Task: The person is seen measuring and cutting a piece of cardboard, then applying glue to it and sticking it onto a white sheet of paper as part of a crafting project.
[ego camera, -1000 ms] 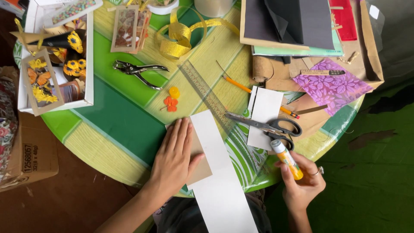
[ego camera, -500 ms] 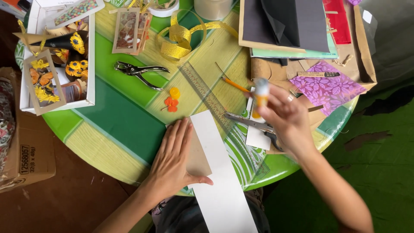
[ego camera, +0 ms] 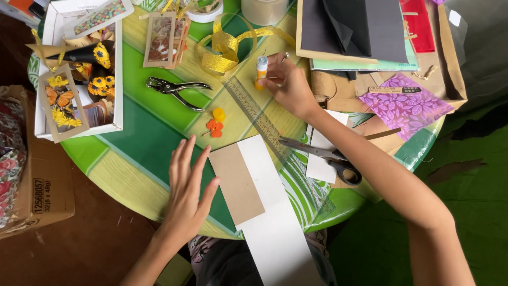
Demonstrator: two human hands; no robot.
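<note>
Reaching across the round green surface (ego camera: 159, 132), the right hand (ego camera: 288, 85) is closing its grip on a small glue stick (ego camera: 261, 71), standing it upright beside the gold ribbon (ego camera: 222, 53) and clear ruler (ego camera: 262, 122). The left hand (ego camera: 188, 185) is lying open and flat, fingertips touching the brown card (ego camera: 236, 184) on a white strip (ego camera: 270, 222) overhanging the near edge. Scissors (ego camera: 323, 156) are lying just right of the ruler.

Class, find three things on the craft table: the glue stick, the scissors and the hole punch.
glue stick (ego camera: 261, 70), head view, on its white body.
scissors (ego camera: 346, 170), head view, on the black handle.
hole punch (ego camera: 174, 88), head view, on the metal pivot.
</note>
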